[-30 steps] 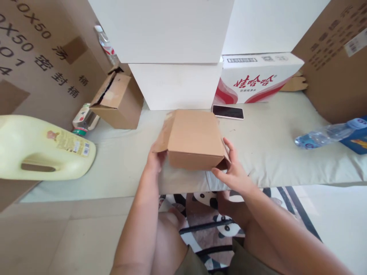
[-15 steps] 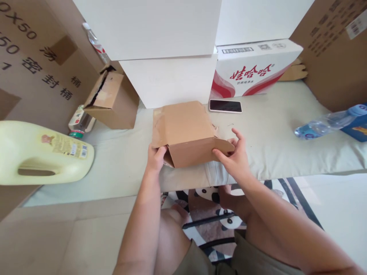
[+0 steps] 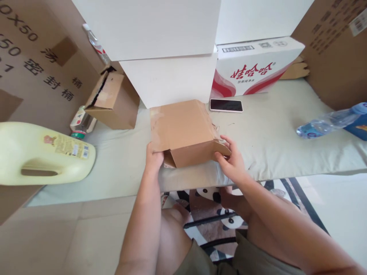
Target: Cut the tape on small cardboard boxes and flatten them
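A small brown cardboard box (image 3: 183, 130) lies on the pale cushioned pad (image 3: 272, 141) in front of me, its lid flap lifted and a side tab sticking out at the front left. My left hand (image 3: 153, 158) grips the box's front left corner, fingers curled round the lid edge. On the other side, my right hand (image 3: 233, 160) pinches the front right flap between thumb and fingers.
A black phone (image 3: 226, 105) lies behind the box. White boxes (image 3: 169, 76) and a red-printed carton (image 3: 255, 67) stand at the back. An open brown box (image 3: 113, 101) and a yellow jug (image 3: 43, 152) are on the left, a water bottle (image 3: 329, 122) on the right.
The closed box has come open: its lid flap rose and the front flap swung out. Both hands shifted to the front corners and now hold the flaps.
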`<state>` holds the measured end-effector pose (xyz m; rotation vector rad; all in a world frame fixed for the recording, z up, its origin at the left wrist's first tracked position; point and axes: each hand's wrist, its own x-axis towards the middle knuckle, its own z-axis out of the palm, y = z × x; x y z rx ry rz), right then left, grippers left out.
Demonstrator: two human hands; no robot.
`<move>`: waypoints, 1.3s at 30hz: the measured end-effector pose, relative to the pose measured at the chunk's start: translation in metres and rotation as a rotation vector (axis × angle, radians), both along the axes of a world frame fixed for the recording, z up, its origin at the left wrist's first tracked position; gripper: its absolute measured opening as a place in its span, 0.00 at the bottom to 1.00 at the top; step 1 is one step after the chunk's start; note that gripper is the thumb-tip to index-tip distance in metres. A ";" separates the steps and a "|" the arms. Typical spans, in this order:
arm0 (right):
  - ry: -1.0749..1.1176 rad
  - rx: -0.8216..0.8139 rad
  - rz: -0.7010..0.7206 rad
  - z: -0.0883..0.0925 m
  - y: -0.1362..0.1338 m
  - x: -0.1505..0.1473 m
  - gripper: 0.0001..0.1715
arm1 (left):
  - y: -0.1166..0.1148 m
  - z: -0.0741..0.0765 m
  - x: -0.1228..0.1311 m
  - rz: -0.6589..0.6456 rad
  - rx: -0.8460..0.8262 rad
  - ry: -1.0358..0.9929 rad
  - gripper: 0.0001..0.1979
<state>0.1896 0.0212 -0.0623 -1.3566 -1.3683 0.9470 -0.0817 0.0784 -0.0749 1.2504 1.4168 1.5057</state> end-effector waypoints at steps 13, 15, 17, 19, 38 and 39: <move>-0.067 0.034 -0.006 0.002 0.004 0.001 0.35 | -0.021 0.030 -0.023 -0.346 -0.025 0.058 0.22; -0.079 0.034 -0.020 0.001 0.005 0.001 0.36 | -0.024 0.035 -0.024 -0.420 0.025 0.112 0.21; -0.083 0.042 -0.030 0.000 0.005 0.002 0.35 | -0.025 0.040 -0.023 -0.482 0.044 0.159 0.24; -0.091 0.044 -0.032 0.001 0.006 0.003 0.35 | -0.027 0.044 -0.023 -0.527 0.023 0.186 0.28; 0.188 -0.047 -0.245 0.000 0.015 0.008 0.27 | -0.026 0.046 -0.025 -0.459 -0.272 -0.157 0.15; 0.201 -0.040 -0.240 0.000 0.015 0.010 0.27 | -0.023 0.045 -0.023 -0.332 -0.227 -0.106 0.13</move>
